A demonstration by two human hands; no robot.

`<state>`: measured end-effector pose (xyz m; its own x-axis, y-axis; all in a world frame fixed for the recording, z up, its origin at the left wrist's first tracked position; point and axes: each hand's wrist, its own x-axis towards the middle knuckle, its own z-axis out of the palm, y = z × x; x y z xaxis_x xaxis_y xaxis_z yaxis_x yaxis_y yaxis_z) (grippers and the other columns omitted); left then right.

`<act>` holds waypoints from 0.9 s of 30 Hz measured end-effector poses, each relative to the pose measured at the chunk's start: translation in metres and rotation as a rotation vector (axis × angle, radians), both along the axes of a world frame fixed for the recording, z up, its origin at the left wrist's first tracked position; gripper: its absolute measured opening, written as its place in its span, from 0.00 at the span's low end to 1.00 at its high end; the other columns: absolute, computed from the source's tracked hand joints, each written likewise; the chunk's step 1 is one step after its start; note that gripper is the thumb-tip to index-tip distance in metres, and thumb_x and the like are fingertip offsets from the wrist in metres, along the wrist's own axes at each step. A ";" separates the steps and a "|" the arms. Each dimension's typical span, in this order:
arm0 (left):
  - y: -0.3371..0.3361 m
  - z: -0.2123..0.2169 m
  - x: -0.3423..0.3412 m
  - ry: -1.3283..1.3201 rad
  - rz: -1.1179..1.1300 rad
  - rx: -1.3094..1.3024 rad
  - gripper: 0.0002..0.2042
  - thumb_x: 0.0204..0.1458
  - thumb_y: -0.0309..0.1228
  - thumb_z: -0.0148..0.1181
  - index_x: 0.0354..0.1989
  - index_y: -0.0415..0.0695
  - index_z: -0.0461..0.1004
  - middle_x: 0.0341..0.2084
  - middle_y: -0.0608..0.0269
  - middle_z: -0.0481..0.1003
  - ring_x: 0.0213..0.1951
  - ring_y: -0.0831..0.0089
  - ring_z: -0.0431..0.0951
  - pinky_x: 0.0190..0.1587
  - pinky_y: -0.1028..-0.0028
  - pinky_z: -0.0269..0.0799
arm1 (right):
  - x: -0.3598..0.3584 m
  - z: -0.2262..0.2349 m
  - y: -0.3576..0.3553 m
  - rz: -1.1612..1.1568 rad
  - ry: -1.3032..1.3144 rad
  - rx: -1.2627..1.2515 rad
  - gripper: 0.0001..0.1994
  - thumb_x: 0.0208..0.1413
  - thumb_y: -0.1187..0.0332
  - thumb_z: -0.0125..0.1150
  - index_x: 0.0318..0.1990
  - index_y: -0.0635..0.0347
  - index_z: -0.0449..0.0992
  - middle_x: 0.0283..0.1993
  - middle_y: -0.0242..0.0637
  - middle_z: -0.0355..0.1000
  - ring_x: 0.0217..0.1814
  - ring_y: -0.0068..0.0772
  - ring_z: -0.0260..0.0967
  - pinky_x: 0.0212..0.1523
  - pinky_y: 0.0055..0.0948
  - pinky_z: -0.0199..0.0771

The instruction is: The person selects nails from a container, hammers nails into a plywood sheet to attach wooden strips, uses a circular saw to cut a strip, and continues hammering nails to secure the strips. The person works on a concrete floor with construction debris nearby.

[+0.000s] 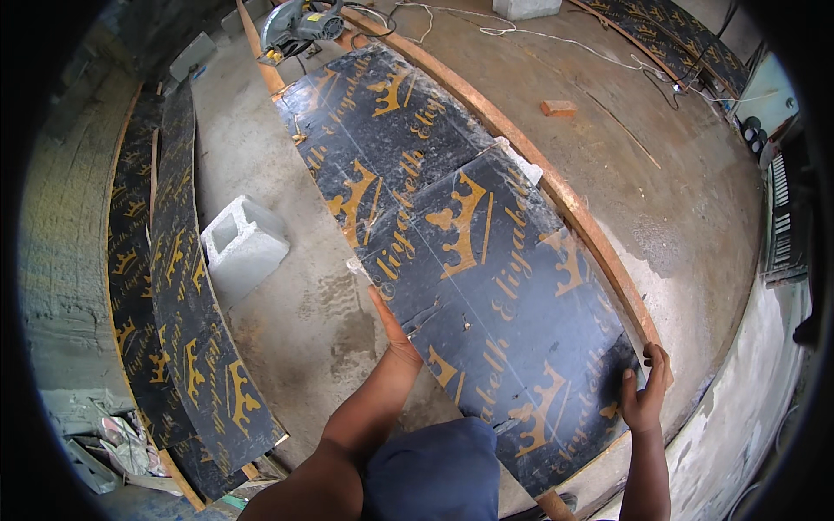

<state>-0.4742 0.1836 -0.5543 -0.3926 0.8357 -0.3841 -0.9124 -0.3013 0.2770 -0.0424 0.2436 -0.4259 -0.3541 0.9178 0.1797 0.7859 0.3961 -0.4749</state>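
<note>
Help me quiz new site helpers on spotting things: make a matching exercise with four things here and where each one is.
Things
1. Power saw
2. Grey hollow block
3. Orange brick
4. Right hand

Places
A. On the floor, right of the long timber
B. At the near right edge of the centre black panel
C. Just past that panel's far end
D. Between that panel and the left-hand black panels

Pairs: 1-C, 2-D, 3-A, 4-B

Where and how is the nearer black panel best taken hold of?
Probably by its long edges, left hand from the left, right hand from the right: the panel is a broad flat sheet. The left edge looks easier, since a wooden beam runs along the right one.
</note>
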 end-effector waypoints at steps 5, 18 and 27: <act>-0.001 0.000 0.004 0.030 -0.006 -0.045 0.44 0.60 0.75 0.42 0.74 0.54 0.65 0.67 0.58 0.70 0.64 0.55 0.71 0.64 0.52 0.72 | 0.016 -0.008 0.000 -0.021 -0.043 -0.012 0.29 0.57 0.79 0.61 0.68 0.67 0.64 0.63 0.55 0.68 0.61 0.52 0.68 0.61 0.43 0.69; -0.102 0.046 -0.015 -0.063 -0.394 -0.289 0.53 0.59 0.76 0.42 0.77 0.39 0.56 0.73 0.49 0.61 0.72 0.51 0.62 0.73 0.53 0.58 | 0.055 0.043 -0.010 -0.024 -0.012 -0.163 0.28 0.59 0.75 0.61 0.67 0.69 0.64 0.61 0.56 0.68 0.60 0.58 0.68 0.64 0.48 0.68; -0.405 0.230 -0.056 0.796 -1.079 -1.095 0.29 0.68 0.58 0.50 0.42 0.41 0.80 0.33 0.61 0.78 0.32 0.72 0.76 0.37 0.67 0.72 | 0.283 0.198 -0.390 -0.153 -0.709 -1.322 0.22 0.66 0.59 0.60 0.59 0.66 0.74 0.55 0.56 0.75 0.62 0.56 0.71 0.68 0.51 0.68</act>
